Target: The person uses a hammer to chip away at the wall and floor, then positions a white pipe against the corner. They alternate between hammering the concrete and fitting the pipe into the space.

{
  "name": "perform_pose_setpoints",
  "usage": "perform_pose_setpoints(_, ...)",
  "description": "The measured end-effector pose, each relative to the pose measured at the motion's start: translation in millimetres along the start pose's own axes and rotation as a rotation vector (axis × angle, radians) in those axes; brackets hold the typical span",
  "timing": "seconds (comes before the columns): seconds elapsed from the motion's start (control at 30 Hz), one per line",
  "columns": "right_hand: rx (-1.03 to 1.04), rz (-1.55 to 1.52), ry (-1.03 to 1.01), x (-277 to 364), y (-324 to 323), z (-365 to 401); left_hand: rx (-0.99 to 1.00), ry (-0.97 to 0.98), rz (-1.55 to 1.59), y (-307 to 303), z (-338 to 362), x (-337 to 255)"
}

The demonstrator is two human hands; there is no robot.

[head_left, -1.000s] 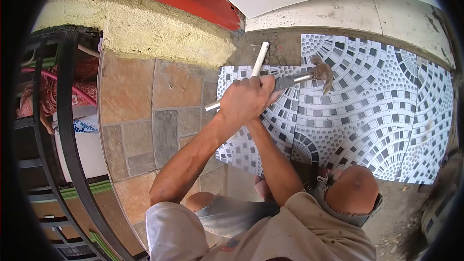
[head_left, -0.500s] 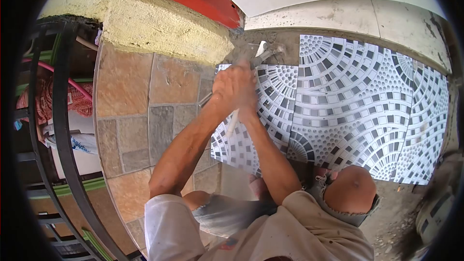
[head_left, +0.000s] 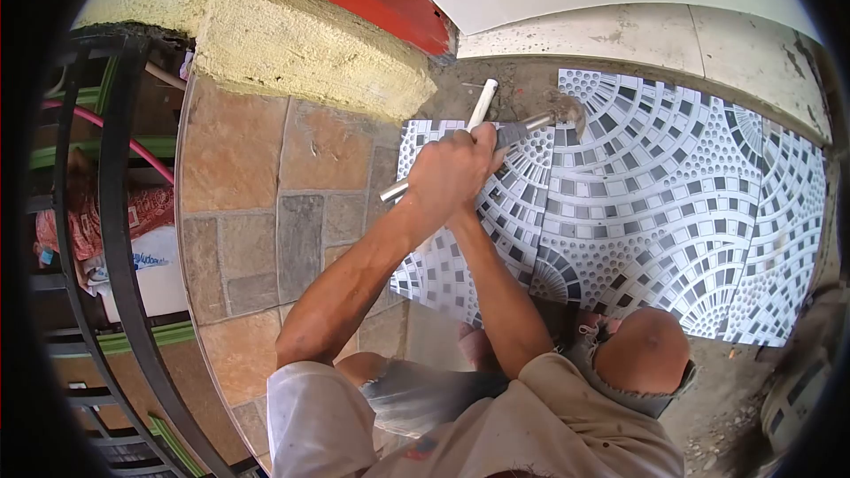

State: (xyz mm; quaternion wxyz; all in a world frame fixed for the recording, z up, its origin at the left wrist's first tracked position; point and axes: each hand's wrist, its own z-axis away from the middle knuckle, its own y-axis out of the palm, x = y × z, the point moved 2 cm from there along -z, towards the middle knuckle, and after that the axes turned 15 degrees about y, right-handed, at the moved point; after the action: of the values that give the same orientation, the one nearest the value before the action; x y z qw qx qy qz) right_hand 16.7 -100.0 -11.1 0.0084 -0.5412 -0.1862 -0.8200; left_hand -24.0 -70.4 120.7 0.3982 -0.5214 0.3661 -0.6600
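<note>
Hammer [head_left: 537, 122] — long axis diagonal (head [head_left: 569, 111] toward upper right).

We note the hammer [head_left: 531, 126], dark-sleeved, metal-shafted, slanting from the grip; the white rod [head_left: 482, 103] projects beyond it.

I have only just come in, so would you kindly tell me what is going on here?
A person's two overlapping hands hold a dark-gripped, metal-shafted claw hammer and a slim white stick, crossed; which hand grips which is hidden. They are above grey-and-white mosaic-patterned tiles, with the hammer's head near a rough, bare grey-brown patch of floor.
</note>
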Motion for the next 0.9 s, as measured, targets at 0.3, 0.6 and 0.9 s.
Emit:
perform_pose_setpoints(0.3,0.245,-0.645,0.669,8.6,2.1,-8.3,0.079,-0.112,0.001,-4.8,6.0,13.2)
perform_pose_setpoints(0.6,0.278,-0.541,1.110,-8.2,-19.3,3.3,0.198,-0.303,0.367,1.6,23.9,29.8)
perform_pose_setpoints(0.9,0.238,-0.705,0.802,-48.6,-28.7,8.6,0.074,-0.484,0.568,-33.0,140.7,-23.0)
